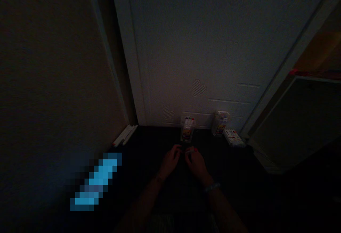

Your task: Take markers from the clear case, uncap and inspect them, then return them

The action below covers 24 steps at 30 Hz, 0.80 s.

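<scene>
The scene is very dark. My left hand [170,162] and my right hand [195,162] are close together low over the dark floor, fingers curled. Between the fingertips sits a small thin object, perhaps a marker with a red tip [190,150], too dim to name surely. Just beyond the hands a clear pack of markers [187,129] stands against the white wall. My right wrist wears a pale band [212,186].
A second marker pack [220,123] and a flat box [233,137] lie at the wall to the right. White markers [125,135] lie at the left corner. A blurred blue glowing patch [96,181] is at lower left. A framed dark panel [298,112] leans at right.
</scene>
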Each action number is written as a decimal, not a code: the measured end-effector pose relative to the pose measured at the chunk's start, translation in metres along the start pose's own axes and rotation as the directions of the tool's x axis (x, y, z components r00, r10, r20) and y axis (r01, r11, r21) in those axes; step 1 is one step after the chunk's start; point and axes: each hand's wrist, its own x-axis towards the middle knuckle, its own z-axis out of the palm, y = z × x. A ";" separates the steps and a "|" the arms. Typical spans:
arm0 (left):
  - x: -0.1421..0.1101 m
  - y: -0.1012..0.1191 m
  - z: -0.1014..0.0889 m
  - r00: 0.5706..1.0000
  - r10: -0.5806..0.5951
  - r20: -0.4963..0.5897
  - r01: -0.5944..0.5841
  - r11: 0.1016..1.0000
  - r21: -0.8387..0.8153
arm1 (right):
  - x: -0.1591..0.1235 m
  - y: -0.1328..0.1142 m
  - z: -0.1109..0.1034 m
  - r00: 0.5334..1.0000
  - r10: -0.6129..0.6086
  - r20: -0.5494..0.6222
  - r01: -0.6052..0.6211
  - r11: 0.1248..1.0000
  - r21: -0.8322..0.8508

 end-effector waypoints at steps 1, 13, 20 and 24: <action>0.000 0.000 0.000 1.000 -0.002 0.006 0.002 1.000 0.019 | 0.000 0.000 0.000 1.000 0.006 -0.003 -0.006 1.000 0.002; -0.002 0.004 0.000 1.000 0.001 0.030 -0.004 0.994 0.113 | -0.002 0.003 0.003 1.000 0.004 0.006 -0.003 0.999 -0.040; -0.001 0.002 0.002 0.999 0.023 0.044 -0.030 0.988 0.153 | -0.001 -0.004 0.000 0.999 -0.020 0.045 0.025 0.994 -0.105; -0.002 0.002 0.002 0.997 0.067 0.049 -0.074 0.985 0.156 | -0.001 -0.006 -0.002 0.998 -0.016 0.053 0.021 0.996 -0.089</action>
